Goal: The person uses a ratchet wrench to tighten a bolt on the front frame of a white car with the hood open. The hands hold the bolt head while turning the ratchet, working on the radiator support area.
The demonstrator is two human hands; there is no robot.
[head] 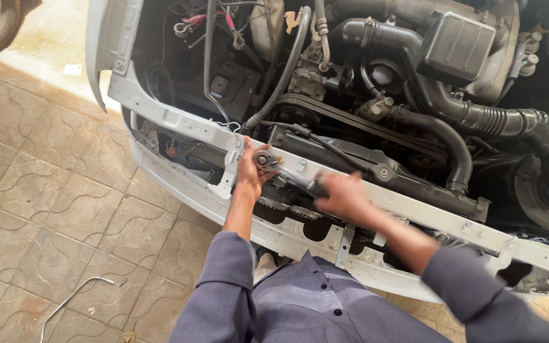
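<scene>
left hand (251,166) pinches a small round metal fitting (263,159) against the white radiator support bar (414,206), right hand (344,195) blurred, clenched around a dark tool handle (314,187). the fitting looks not yet fastened; the engine bay (376,76) sits open, front panel off.

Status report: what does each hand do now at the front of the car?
Left hand pinches small round metal part at white metal front crossbar. Right hand, blurred, grip closed on thin tool, kind unclear. Black rubber hose behind, apart from hands.
</scene>
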